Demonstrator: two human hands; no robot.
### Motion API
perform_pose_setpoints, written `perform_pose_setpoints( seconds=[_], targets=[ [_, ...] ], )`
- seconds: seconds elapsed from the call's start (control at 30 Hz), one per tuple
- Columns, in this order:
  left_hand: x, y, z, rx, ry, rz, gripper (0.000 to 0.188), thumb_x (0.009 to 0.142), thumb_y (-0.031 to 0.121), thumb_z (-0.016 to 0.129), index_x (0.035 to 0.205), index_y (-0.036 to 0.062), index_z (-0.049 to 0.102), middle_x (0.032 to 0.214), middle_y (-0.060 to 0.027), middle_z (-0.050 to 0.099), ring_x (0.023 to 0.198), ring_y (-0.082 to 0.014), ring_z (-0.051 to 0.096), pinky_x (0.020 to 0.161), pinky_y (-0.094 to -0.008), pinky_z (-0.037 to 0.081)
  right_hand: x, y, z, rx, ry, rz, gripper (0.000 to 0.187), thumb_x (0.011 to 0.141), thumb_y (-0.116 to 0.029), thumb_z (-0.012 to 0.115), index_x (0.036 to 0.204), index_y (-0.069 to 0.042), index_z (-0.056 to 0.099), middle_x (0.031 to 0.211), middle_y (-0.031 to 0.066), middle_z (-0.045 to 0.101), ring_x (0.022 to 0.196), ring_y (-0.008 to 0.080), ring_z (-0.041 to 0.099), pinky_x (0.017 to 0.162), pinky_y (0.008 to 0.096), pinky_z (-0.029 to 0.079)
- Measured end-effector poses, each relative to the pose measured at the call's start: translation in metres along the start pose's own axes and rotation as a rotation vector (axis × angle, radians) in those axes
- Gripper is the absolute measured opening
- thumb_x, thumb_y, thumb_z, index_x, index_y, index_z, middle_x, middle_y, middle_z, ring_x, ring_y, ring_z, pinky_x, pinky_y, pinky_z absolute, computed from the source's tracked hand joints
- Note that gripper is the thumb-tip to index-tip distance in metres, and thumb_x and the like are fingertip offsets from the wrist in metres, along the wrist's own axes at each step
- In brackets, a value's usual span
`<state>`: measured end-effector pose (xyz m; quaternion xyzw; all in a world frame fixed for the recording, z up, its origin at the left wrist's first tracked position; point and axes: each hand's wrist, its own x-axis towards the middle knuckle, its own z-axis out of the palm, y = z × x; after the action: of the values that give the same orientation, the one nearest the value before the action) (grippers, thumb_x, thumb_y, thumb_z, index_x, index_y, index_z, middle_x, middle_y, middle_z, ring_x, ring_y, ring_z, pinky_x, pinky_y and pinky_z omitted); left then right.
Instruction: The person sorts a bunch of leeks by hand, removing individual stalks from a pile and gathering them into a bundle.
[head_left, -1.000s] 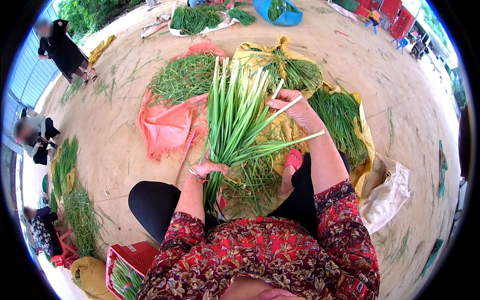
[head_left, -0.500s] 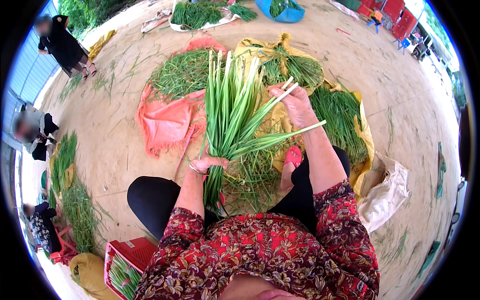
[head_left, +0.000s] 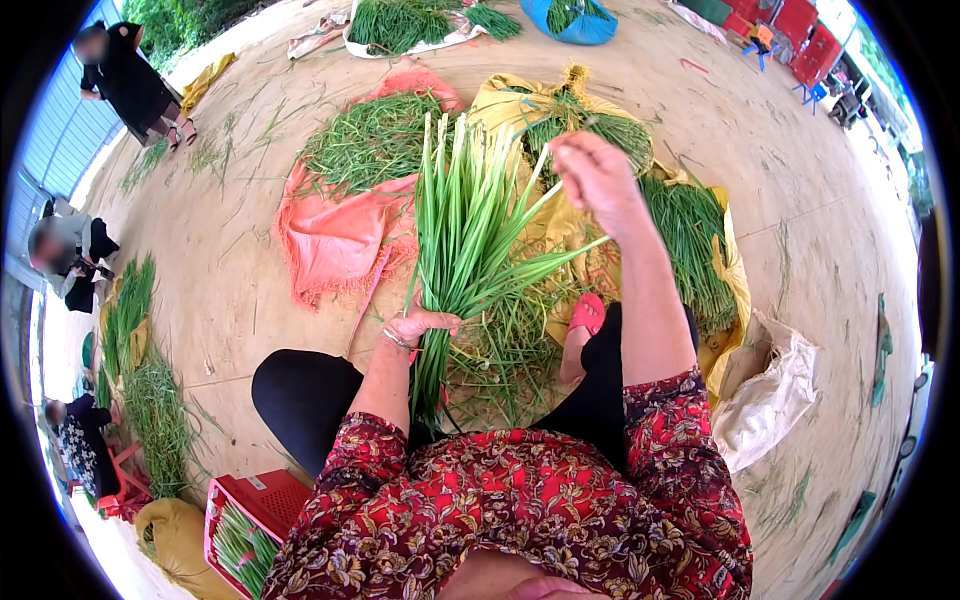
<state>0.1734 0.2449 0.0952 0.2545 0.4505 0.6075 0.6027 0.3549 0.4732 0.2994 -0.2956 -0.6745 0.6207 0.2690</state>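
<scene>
Tan ground spreads below. Green stalks extend from the left hand, fingers wrapped around them. At one pale tip, the right hand curls its fingers; whether pinching, I cannot tell. Coral cloth lies beyond the left fingers.

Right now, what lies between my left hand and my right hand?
In the head view, green stalks spread between the left hand, which grips them, and the right hand.

A bunch of green stalks is held by the left hand. At two o'clock from the bunch, the right hand is seen close to a pale tip. A pink cloth is spread at nine o'clock, a white sack at four.
</scene>
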Motion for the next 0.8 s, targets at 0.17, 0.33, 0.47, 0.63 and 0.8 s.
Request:
perform_pose_setpoints(
  seconds=[0.17,0.33,0.47,0.63,0.8],
  targets=[
    [-0.007,0.013,0.024,-0.053,-0.057,0.033,0.067,0.062,-0.018,0.071,0.123,0.0025,0.052,0.089,-0.0133,0.065,0.063,-0.0243,0.062,0.058,-0.0356,0.053,0.017,0.049,0.017,-1.025,0.041,-0.085,0.031,0.085,-0.023,0.067,0.107,-0.002,0.066,0.096,0.0200,0.068,0.089,0.0317,0.066,0.085,0.0408,0.052],
    [-0.005,-0.005,0.008,-0.107,-0.265,-0.026,0.063,0.062,-0.001,0.074,0.121,-0.0007,0.052,0.093,-0.0157,0.063,0.056,-0.0198,0.052,0.054,-0.0336,0.043,0.017,0.061,0.009,-0.806,-0.055,-0.036,0.021,0.085,-0.023,0.068,0.092,-0.004,0.070,0.078,0.0123,0.068,0.072,0.0233,0.065,0.065,0.0352,0.052],
    [0.001,-0.010,0.006,-0.176,-0.335,-0.009,0.063,0.064,0.012,0.077,0.121,-0.0012,0.052,0.094,-0.0146,0.062,0.056,-0.0179,0.051,0.054,-0.0335,0.043,0.010,0.049,-0.007,-0.162,-0.204,0.096,0.015,0.087,-0.020,0.067,0.089,-0.004,0.068,0.067,0.0014,0.062,0.056,0.0073,0.056,0.048,0.0205,0.043],
    [0.001,-0.016,-0.002,-0.200,-0.337,0.008,0.065,0.067,0.013,0.075,0.124,-0.0048,0.049,0.093,-0.0131,0.061,0.057,-0.0162,0.049,0.055,-0.0324,0.039,-0.013,0.026,-0.016,0.293,-0.417,0.008,0.012,0.091,-0.016,0.061,0.089,-0.004,0.063,0.069,-0.0007,0.059,0.054,0.0056,0.053,0.045,0.0196,0.041],
    [0.005,-0.013,-0.010,-0.229,-0.255,-0.001,0.063,0.072,0.017,0.073,0.126,-0.0050,0.050,0.075,-0.0074,0.056,0.060,-0.0157,0.049,0.061,-0.0311,0.039,-0.031,0.011,-0.009,0.741,-0.836,-0.252,0.020,0.093,-0.016,0.056,0.081,-0.001,0.060,0.065,0.0080,0.057,0.041,0.0119,0.044,0.035,0.0236,0.035]
  ],
)
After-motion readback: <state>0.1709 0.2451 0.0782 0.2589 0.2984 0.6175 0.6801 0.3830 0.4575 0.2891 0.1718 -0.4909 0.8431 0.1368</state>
